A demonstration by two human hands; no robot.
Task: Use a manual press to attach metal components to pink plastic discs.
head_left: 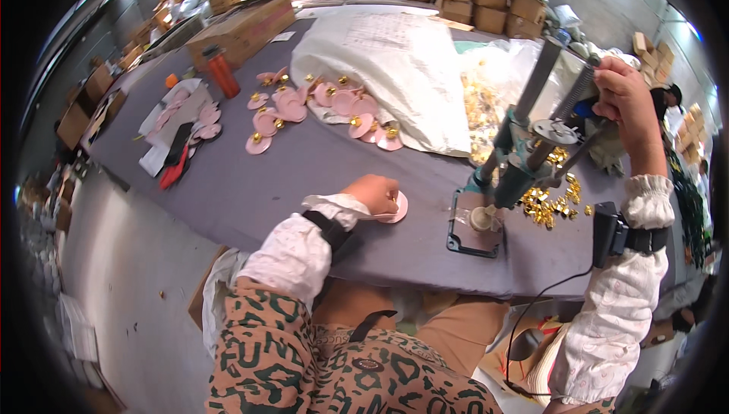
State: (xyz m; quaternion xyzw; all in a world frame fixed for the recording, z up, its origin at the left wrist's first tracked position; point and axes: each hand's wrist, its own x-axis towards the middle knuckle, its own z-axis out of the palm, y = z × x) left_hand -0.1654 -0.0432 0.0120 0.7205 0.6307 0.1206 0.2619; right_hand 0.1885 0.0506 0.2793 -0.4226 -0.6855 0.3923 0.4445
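Observation:
A flat pink round piece point(396, 210) lies at the table's near middle, and my left hand point(372, 193) is closed on its edge, fingers bent down. Raised at the right, my right hand point(626, 99) wraps round the upper end of the lever point(585, 148) of a green hand press point(516, 175). On the press's base plate point(474, 235) sits a pale round die point(481, 219); nothing pink shows on it. Beyond my left hand, several pink round pieces with small gold bells point(285, 102) lie in a loose pile.
Loose gold metal parts point(550, 205) lie right of the press. A white sack point(387, 57) spreads behind the pile, beside a clear bag of gold parts point(478, 102). Black-and-red scissors point(178, 157), an orange bottle point(221, 72) and a carton point(241, 30) stand or lie on the left.

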